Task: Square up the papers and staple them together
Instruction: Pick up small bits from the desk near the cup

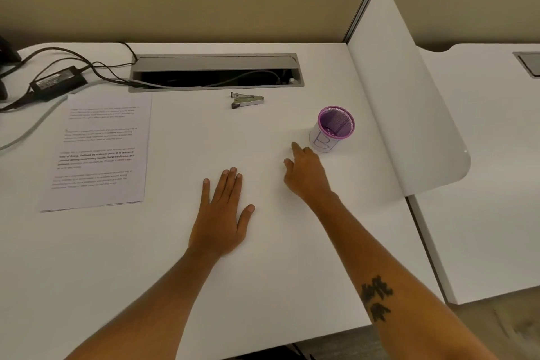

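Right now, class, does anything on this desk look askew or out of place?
The papers lie slightly fanned, with lower edges showing unevenly at the bottom. The stapler lies apart, near the cable tray. Nothing looks spilled or damaged.

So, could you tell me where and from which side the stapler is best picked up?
Probably from above, across the long sides of the stapler near its middle. It lies flat on the desk, lengthwise left to right, its open mouth pointing left. The right hand is nearer; neither of the hands holds anything.
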{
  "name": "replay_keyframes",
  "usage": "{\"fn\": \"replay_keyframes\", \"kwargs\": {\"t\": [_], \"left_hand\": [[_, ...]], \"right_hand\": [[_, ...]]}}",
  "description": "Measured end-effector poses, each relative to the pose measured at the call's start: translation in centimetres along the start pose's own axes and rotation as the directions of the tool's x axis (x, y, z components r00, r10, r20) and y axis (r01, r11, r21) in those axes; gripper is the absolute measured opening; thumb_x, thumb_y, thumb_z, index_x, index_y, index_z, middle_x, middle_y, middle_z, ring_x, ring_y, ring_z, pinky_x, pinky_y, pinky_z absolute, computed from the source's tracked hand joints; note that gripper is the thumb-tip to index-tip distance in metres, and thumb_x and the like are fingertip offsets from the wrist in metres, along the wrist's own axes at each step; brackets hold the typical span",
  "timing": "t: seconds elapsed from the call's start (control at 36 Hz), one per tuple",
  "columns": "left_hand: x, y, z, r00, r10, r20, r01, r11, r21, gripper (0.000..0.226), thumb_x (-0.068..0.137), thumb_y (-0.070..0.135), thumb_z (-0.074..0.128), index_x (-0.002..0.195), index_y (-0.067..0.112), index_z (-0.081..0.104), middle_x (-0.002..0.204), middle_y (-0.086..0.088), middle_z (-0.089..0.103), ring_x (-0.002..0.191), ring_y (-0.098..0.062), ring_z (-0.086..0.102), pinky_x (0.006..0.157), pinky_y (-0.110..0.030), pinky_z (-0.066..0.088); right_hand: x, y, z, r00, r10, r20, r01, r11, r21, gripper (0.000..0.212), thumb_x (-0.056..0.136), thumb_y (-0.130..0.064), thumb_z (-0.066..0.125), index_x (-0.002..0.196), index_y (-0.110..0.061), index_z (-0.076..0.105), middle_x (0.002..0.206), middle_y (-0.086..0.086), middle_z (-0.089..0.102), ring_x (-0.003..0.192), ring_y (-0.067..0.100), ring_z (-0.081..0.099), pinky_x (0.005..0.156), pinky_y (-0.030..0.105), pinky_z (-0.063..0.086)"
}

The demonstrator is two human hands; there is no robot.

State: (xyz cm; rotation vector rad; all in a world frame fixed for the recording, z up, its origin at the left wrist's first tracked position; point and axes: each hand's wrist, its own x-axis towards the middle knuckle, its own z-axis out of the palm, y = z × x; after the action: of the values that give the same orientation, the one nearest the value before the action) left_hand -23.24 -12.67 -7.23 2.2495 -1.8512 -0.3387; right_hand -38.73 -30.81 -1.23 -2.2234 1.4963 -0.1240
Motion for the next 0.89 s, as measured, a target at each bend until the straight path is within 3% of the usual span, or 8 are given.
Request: {"fn": "replay_keyframes", "kwargs": {"t": [0.17, 0.39, 0.56, 0.67, 0.78, 0.89], "left_hand": [[0.0, -0.1, 0.2, 1.000, -0.006, 0.002, 0.006, 1.000, 0.008, 0.076, 0.110, 0.056, 0.022, 0.170, 0.012, 0.006, 0.180, -0.005, 0.002, 0.166, -0.018, -0.004, 0.134, -0.058, 0.005], [0.1, 0.0, 0.1, 1.000, -0.006, 0.001, 0.006, 1.000, 0.001, 0.076, 0.110, 0.056, 0.022, 0.170, 0.012, 0.006, 0.180, -0.006, 0.002, 0.167, -0.019, -0.003, 0.134, -0.058, 0.006], [0.1, 0.0, 0.1, 1.000, -0.002, -0.006, 0.002, 1.000, -0.011, 0.076, 0.110, 0.055, 0.023, 0.170, 0.010, 0.008, 0.180, -0.007, 0.004, 0.167, -0.019, -0.002, 0.134, -0.058, 0.006], [0.1, 0.0, 0.1, 1.000, -0.002, -0.005, 0.002, 1.000, -0.010, 0.076, 0.110, 0.054, 0.025, 0.170, 0.010, 0.008, 0.180, -0.006, 0.003, 0.167, -0.019, -0.002, 0.134, -0.059, 0.006], [0.0, 0.0, 0.2, 1.000, -0.001, 0.003, 0.001, 1.000, 0.006, 0.077, 0.110, 0.056, 0.023, 0.170, 0.010, 0.006, 0.180, -0.006, 0.001, 0.167, -0.019, -0.004, 0.133, -0.059, 0.007], [0.0, 0.0, 0.2, 1.000, 0.003, -0.003, -0.003, 1.000, 0.009, 0.077, 0.110, 0.056, 0.022, 0.170, 0.010, 0.007, 0.180, -0.007, 0.002, 0.167, -0.020, -0.003, 0.133, -0.059, 0.006]], "right_hand": [[2.4, -0.5, 0.9, 0.997, 0.060, 0.050, -0.057, 0.997, -0.058, 0.061, 0.109, -0.031, 0.043, 0.163, -0.013, 0.021, 0.145, 0.021, 0.048, 0.129, 0.038, 0.054, 0.103, 0.043, 0.051], [1.4, -0.5, 1.1, 0.991, 0.110, 0.075, -0.097, 0.983, -0.158, 0.058, 0.110, -0.035, 0.039, 0.162, -0.014, 0.024, 0.144, 0.018, 0.049, 0.125, 0.035, 0.058, 0.098, 0.046, 0.056], [-2.8, 1.7, 0.8, 0.995, 0.098, -0.009, -0.097, 0.954, -0.285, 0.050, 0.108, -0.033, 0.037, 0.154, -0.013, 0.038, 0.123, 0.016, 0.059, 0.108, 0.032, 0.061, 0.085, 0.043, 0.056], [-4.5, 3.7, 0.2, 0.994, 0.084, -0.075, -0.103, 0.945, -0.309, 0.037, 0.107, -0.027, 0.043, 0.138, -0.009, 0.053, 0.109, 0.014, 0.060, 0.095, 0.030, 0.060, 0.076, 0.039, 0.053], [-4.9, 5.0, 0.2, 0.976, -0.020, -0.215, -0.043, 0.957, -0.286, 0.013, 0.098, -0.010, 0.060, 0.102, -0.005, 0.071, 0.082, 0.010, 0.060, 0.068, 0.028, 0.054, 0.060, 0.039, 0.052], [-4.7, 4.9, 0.0, 0.951, -0.030, -0.307, -0.035, 0.978, -0.205, 0.015, 0.083, 0.003, 0.074, 0.072, -0.006, 0.073, 0.069, 0.007, 0.060, 0.059, 0.027, 0.053, 0.054, 0.040, 0.051]]}}
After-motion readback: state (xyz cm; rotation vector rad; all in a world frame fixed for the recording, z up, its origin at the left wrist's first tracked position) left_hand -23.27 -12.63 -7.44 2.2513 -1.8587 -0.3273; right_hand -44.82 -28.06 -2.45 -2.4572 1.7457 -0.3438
